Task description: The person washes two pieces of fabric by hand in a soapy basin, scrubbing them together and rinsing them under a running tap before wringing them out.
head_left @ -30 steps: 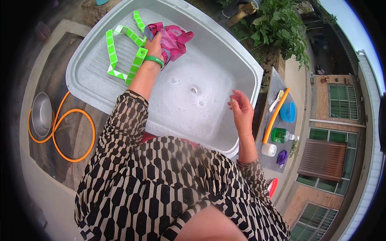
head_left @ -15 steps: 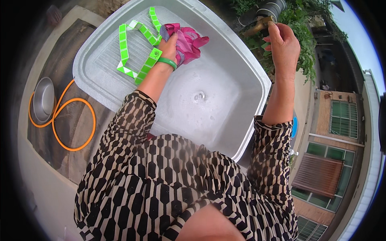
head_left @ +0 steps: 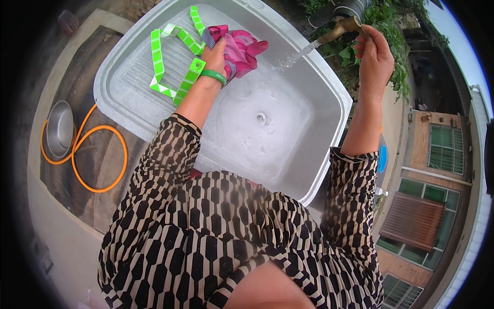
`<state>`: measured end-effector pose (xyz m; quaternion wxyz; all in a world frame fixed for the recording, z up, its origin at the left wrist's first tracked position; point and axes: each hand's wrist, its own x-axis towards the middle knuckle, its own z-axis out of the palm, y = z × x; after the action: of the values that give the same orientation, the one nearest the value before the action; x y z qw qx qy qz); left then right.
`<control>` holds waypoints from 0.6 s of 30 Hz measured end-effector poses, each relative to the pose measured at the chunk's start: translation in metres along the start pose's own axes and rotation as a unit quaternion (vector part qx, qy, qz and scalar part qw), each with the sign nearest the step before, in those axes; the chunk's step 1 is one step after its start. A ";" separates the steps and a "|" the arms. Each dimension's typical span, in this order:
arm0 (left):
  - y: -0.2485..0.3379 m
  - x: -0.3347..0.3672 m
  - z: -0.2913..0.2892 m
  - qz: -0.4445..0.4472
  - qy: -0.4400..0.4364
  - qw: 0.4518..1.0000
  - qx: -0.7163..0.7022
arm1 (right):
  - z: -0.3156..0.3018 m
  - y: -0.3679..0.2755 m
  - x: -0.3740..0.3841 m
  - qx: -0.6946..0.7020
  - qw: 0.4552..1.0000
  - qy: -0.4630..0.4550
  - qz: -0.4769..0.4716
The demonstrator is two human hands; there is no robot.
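A pink cloth [head_left: 244,50] with a striped edge is bunched up in my left hand [head_left: 215,59], which is closed around it over the grey sink [head_left: 303,154]. Against that wrist and forearm lies a green and white folding snake puzzle [head_left: 157,54], spread in a bent line over the sink's ribbed washboard side. Up at the right, my right hand [head_left: 375,62] pinches the handle end of a brass tap [head_left: 340,30]. A stream of water [head_left: 299,54] runs from its spout down into the basin.
A round drain [head_left: 261,118] shows in the wet basin floor. Left of the sink, an orange hose [head_left: 123,154] lies coiled on the ground by a metal bowl [head_left: 59,129]. Green plants [head_left: 388,36] and a dark pipe [head_left: 346,9] stand behind the tap.
Water now pours from the tap, where none was visible before. My right hand has shifted slightly right and down at the handle. My left hand keeps its hold on the cloth.
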<state>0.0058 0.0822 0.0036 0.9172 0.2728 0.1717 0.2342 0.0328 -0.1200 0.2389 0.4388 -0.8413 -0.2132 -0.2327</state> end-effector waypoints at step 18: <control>0.012 -0.011 0.012 -0.028 0.005 0.999 -0.020 | 0.035 0.148 -0.176 -0.043 0.916 -0.177 0.359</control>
<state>-0.0020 0.0803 0.0227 0.9280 0.2480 0.1788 0.2129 -0.0179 -0.1957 0.0249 0.4117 -0.9066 0.0390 0.0837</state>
